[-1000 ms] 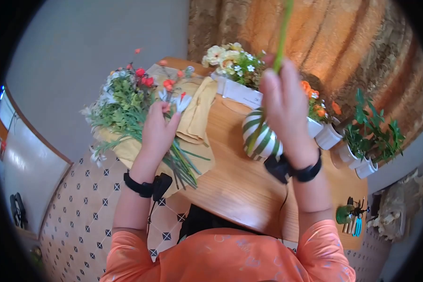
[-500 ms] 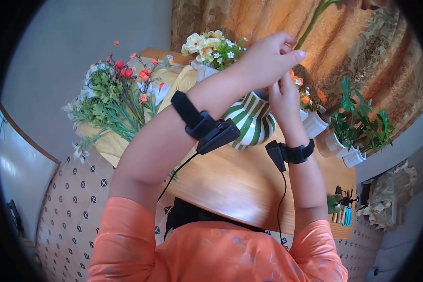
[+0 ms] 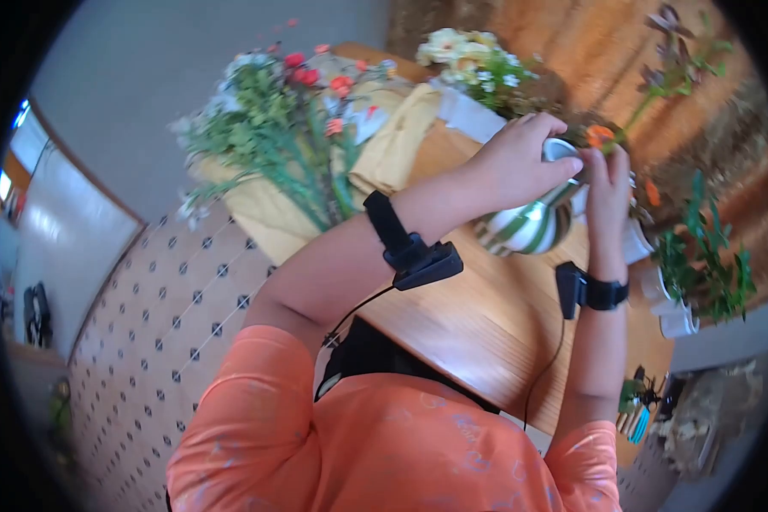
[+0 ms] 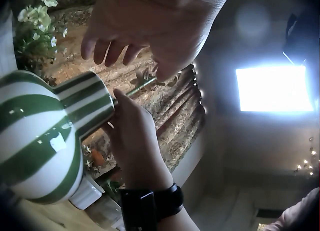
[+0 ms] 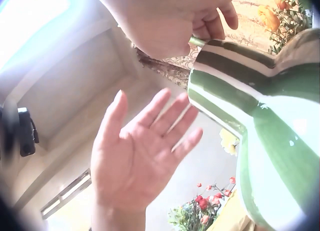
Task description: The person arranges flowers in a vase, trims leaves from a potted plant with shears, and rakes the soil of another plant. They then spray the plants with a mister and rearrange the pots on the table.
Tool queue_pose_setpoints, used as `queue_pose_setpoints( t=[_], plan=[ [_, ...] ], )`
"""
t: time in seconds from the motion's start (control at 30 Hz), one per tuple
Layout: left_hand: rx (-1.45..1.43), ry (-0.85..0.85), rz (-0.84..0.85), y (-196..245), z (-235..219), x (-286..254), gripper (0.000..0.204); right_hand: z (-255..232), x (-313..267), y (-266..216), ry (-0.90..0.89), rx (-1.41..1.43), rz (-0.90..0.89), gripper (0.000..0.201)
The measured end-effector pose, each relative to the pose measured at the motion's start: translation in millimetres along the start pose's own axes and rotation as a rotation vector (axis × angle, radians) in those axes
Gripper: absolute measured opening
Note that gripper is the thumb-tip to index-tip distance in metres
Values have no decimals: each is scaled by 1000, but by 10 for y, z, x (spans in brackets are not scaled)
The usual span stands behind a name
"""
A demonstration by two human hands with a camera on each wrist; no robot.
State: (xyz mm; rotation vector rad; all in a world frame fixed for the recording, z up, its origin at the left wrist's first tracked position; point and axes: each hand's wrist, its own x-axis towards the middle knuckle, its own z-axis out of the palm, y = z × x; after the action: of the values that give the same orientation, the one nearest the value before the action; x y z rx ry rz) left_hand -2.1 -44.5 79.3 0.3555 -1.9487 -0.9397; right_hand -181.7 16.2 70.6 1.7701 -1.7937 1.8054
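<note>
A green-and-white striped vase (image 3: 529,229) stands on the wooden table. My right hand (image 3: 607,192) pinches the green stem of a flower spray (image 3: 676,53) right at the vase's mouth. Dark blooms and small green leaves spread beyond that hand. In the right wrist view, a short piece of stem (image 5: 197,41) shows between the right hand (image 5: 172,21) and the striped neck. My left hand (image 3: 520,162) is on the other side of the mouth, fingers spread and holding nothing. Its open palm (image 5: 137,156) faces the vase in that view. The stem's lower end is hidden.
Mixed artificial flowers (image 3: 273,128) lie on tan wrapping paper (image 3: 260,209) at the table's left. Pale flowers (image 3: 465,55) stand behind the vase. Potted green plants (image 3: 712,260) line the right edge, with small tools (image 3: 636,418) nearer me. A patterned curtain (image 3: 563,51) hangs behind.
My left hand has left the flower pile and crossed to the vase; it was beside the stem half a second ago and is now spread apart from it. The right hand has lowered the stem to the mouth.
</note>
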Motion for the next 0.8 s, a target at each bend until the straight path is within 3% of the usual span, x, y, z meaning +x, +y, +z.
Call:
queue_pose_setpoints(
  t=[0.03, 0.1, 0.13, 0.2, 0.27, 0.33, 0.37, 0.43, 0.47, 0.53, 0.6, 0.7, 0.73, 0.77, 0.8],
  plan=[
    [37, 9, -49, -64, -119, -124, 50, -7, -48, -61, 48, 0, 89, 30],
    [119, 56, -133, -237, -442, -436, 47, -37, -160, -122, 155, -121, 32, 38],
    [135, 82, -196, -345, -625, -598, 46, -9, -221, -191, 281, -42, -25, 38],
    [87, 296, -332, -503, -993, -885, 42, 25, -346, -400, 335, 59, -165, 36],
    [-55, 492, -455, -772, -1374, -1164, 33, 162, -484, -614, 137, 224, -123, 32],
    [27, 644, -630, -866, -1635, -1419, 31, 770, -746, -1097, -392, 93, -30, 29],
    [28, 639, -634, -864, -1646, -1436, 31, 1046, -829, -1088, -528, 175, 15, 29],
    [179, 438, -867, -850, -1654, -1466, 29, 1564, -1014, -1006, -638, 151, 47, 27],
    [180, 443, -865, -896, -1659, -1490, 29, 1751, -1081, -965, -731, 121, 94, 29],
    [270, 276, -878, -990, -1655, -1531, 29, 2049, -1231, -850, -757, 145, 97, 33],
    [250, 268, -873, -983, -1660, -1539, 25, 2183, -1273, -870, -810, -21, 205, 35],
    [5, 276, -865, -844, -1669, -1497, 21, 2186, -1211, -914, -824, -5, 170, 34],
    [-178, 351, -810, -813, -1654, -1499, 18, 2148, -1175, -971, -860, -46, 178, 34],
    [-363, 421, -750, -797, -1641, -1482, 15, 2096, -1169, -1008, -762, 17, 169, 30],
    [-371, 416, -746, -791, -1633, -1445, 15, 2065, -1148, -1002, -758, 7, 169, 30]
  ],
)
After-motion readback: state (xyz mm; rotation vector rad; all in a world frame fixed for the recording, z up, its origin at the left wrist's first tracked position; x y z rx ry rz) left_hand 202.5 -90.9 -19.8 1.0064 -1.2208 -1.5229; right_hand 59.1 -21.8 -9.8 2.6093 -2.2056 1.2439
